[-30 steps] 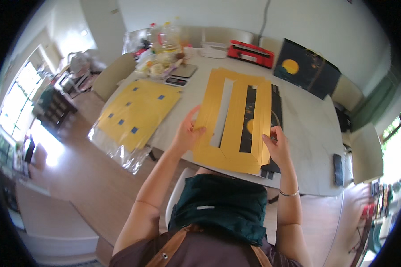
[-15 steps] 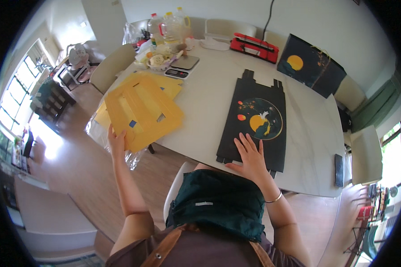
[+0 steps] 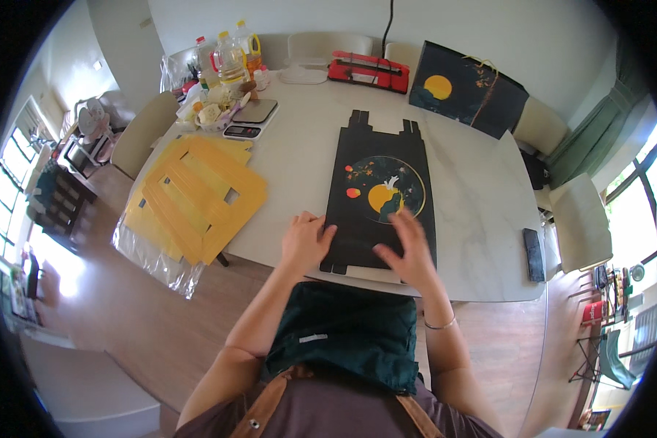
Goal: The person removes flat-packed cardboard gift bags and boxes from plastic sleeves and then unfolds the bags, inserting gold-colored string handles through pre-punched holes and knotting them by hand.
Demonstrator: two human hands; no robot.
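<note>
A flat black cardboard box blank [image 3: 350, 237] lies on the table in front of me, with tabs at its far and near ends. Its printed round picture shows a yellow moon, a white figure and red lanterns. At its left edge my left hand [image 3: 303, 244] has curled fingers and a thumb closed on the border. Over its near right part my right hand [image 3: 412, 255] is open, fingers apart and slightly blurred. To the left, yellow cardboard sheets [image 3: 197, 197] with cut-out slots lie stacked, untouched, overhanging the table edge.
Clear plastic wrap [image 3: 153, 259] hangs below the yellow sheets. Along the back are a kitchen scale [image 3: 252, 117], oil bottles [image 3: 230, 62], a red-and-black case [image 3: 369, 71] and a dark printed gift bag [image 3: 463, 91]. A dark flat object [image 3: 533, 254] lies near the right edge.
My left hand has let go of the yellow sheets and come to the black blank's left edge. My right hand stays over the blank. The view has shifted.
</note>
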